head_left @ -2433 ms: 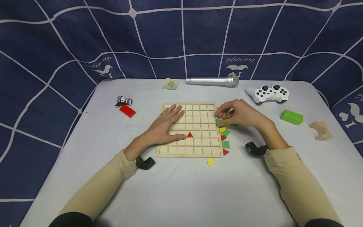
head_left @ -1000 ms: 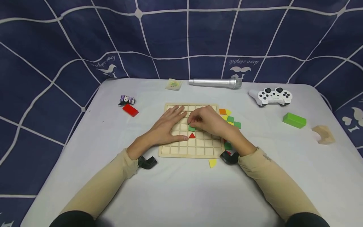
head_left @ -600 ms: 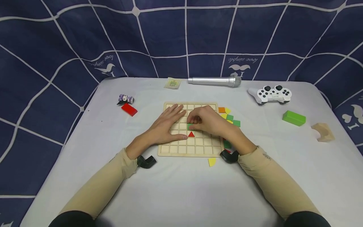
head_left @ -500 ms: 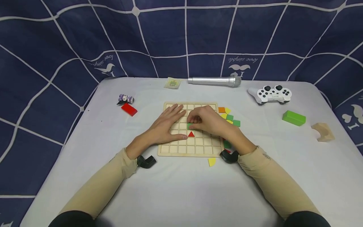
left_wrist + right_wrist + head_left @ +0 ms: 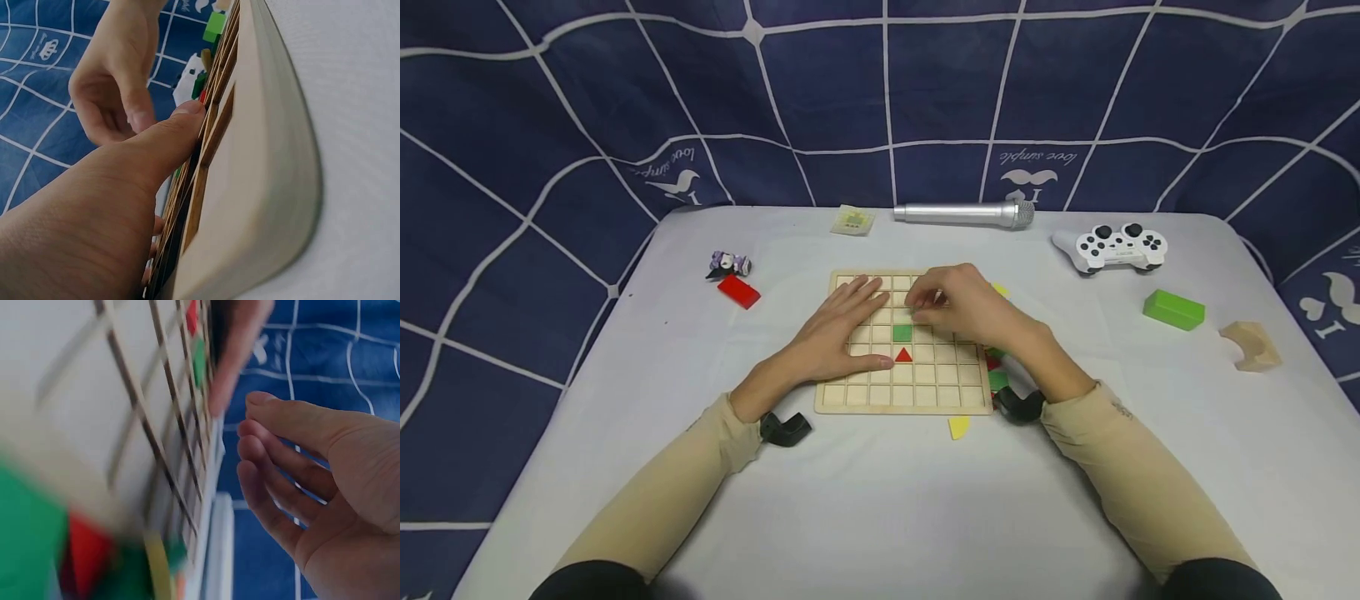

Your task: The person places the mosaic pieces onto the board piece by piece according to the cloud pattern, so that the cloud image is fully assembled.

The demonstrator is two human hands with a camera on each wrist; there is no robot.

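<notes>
A wooden grid board (image 5: 857, 397) lies on the white table. My left hand (image 5: 823, 337) rests spread across its left side, thumb reaching toward a red triangle (image 5: 903, 356) in one cell. In the left wrist view that thumb (image 5: 169, 134) lies along the board. A green square (image 5: 902, 333) sits flat in the cell just behind the triangle. Above the board, behind and right of the green square, is my right hand (image 5: 973, 304). The right wrist view shows its loosely bent fingers (image 5: 275, 487) with nothing between thumb and fingertips.
Several loose pieces lie along the board's right side, partly hidden by my right arm, among them a green piece (image 5: 998, 381). A yellow piece (image 5: 958, 427) lies in front. Farther out are a microphone (image 5: 962, 214), game controller (image 5: 1112, 248), green block (image 5: 1175, 310) and red block (image 5: 739, 292).
My right hand brought a green square from the right-hand pieces onto the board, set it in a cell and let go, then lifted back and rightward. The left hand stayed put.
</notes>
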